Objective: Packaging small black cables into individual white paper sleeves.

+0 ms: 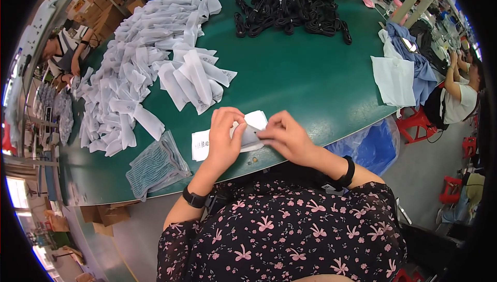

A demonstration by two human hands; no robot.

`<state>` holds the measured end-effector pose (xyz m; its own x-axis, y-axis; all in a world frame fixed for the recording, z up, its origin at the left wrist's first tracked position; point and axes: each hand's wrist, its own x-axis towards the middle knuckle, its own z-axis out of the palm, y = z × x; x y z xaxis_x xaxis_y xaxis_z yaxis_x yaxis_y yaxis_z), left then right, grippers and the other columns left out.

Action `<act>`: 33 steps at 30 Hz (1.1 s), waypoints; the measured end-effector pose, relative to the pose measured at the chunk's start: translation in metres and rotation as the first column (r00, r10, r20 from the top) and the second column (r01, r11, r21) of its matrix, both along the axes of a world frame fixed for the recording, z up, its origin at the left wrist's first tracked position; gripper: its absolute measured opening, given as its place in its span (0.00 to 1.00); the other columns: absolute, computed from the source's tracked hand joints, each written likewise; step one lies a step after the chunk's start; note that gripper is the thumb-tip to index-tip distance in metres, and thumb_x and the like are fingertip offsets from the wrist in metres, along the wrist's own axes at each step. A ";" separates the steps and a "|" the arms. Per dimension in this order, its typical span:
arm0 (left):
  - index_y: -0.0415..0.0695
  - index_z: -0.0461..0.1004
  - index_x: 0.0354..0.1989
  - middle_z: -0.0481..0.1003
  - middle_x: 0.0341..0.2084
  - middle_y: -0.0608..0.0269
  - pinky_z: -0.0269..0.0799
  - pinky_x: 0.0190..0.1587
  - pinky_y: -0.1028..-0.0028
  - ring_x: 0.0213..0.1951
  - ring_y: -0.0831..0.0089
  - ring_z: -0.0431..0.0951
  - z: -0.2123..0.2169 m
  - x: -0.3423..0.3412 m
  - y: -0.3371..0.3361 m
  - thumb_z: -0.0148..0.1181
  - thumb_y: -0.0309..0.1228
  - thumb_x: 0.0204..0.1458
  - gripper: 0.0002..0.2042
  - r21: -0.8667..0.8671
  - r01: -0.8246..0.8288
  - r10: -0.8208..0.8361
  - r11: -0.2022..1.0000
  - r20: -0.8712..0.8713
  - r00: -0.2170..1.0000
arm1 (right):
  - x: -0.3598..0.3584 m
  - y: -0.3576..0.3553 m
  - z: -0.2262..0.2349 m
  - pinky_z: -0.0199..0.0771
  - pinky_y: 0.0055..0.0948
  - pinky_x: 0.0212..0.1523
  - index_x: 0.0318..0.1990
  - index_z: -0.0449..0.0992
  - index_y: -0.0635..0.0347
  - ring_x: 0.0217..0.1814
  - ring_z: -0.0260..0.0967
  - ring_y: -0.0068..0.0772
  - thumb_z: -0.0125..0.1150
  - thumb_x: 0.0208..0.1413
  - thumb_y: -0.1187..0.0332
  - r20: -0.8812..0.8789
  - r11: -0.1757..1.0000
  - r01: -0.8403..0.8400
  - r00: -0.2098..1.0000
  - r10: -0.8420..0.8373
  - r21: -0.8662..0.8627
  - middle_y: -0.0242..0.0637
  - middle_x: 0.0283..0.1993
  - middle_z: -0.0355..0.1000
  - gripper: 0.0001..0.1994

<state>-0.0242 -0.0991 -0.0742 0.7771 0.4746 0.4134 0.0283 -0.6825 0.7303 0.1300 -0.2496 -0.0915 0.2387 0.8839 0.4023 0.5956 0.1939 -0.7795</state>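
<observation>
A small stack of flat white pouches (199, 146) with dark print lies on the green table in front of me, under both hands. My left hand (224, 136) is closed in a pinch on the top white pouch (249, 136), thumb against the fingers. At that pouch's right end my right hand (288, 137) is also closed, with its fingertips pinched together at the edge. A tiny dark spot shows by the right fingertips, too small to name. Beyond my left hand, several filled whitish pouches (194, 77) lie loosely overlapped.
A large heap of filled pouches (137, 49) covers the table's left side. Bundled black cables (290, 10) lie at the far side. A clear bag with a striped grey-blue cloth (158, 168) sits at the near left. White cloth (394, 81) hangs over the right edge. People work around the table.
</observation>
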 end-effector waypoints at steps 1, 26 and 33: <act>0.38 0.70 0.33 0.72 0.38 0.57 0.67 0.44 0.70 0.41 0.66 0.70 0.001 0.001 0.002 0.58 0.21 0.53 0.03 0.004 -0.001 0.001 1.000 0.002 1.000 | 0.000 0.001 0.004 0.70 0.22 0.29 0.47 0.75 0.61 0.33 0.68 0.22 0.69 0.51 0.73 0.379 0.957 -0.122 0.925 0.013 0.263 0.36 0.43 0.68 0.16; 0.63 0.66 0.64 0.55 0.68 0.58 0.43 0.57 0.23 0.73 0.46 0.41 0.011 0.028 0.115 0.67 0.42 0.48 0.31 0.651 0.193 0.213 0.734 -0.490 0.845 | 0.103 0.055 0.000 0.72 0.30 0.36 0.46 0.74 0.58 0.34 0.70 0.30 0.62 0.56 0.71 0.095 0.933 0.358 0.928 -0.359 0.026 0.39 0.44 0.66 0.11; 0.64 0.69 0.59 0.60 0.64 0.65 0.43 0.56 0.21 0.73 0.48 0.42 -0.018 0.027 0.183 0.66 0.43 0.49 0.26 0.674 0.155 0.336 0.722 -0.537 0.774 | 0.173 0.081 0.001 0.70 0.41 0.48 0.45 0.73 0.57 0.50 0.64 0.46 0.66 0.53 0.64 0.315 0.890 0.450 0.835 -0.450 0.079 0.43 0.45 0.65 0.14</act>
<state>0.0029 0.0844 -0.0921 0.9286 0.3537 0.1121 0.3650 -0.9250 -0.1053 0.3026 -0.1687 -0.0906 0.4696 0.7092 0.5258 0.8312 -0.1544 -0.5341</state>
